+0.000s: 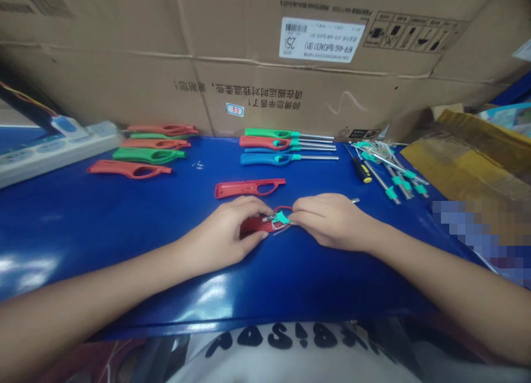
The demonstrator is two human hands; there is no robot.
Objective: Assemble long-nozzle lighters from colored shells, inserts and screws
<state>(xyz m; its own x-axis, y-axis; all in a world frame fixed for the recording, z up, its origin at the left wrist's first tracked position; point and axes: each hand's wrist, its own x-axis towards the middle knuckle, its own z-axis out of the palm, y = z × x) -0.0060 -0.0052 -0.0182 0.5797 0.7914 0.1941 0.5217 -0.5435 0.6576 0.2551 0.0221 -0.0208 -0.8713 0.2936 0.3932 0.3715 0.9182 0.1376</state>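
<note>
Near the middle of the blue table, my left hand is closed round a red lighter shell, thumb below and fingers above. My right hand pinches a metal tube assembly with a teal trigger; the tube's tip sticks out beyond the hand. The trigger and thin white wires lie over the right part of the held shell. Just above my left hand lies another red shell half, its inner side up. My fingers hide part of the shell and tube.
Red and green shells lie at the left beside a white power strip. Lighters with metal tubes lie at the back, a screwdriver and tube parts at the right. A cardboard box stands behind.
</note>
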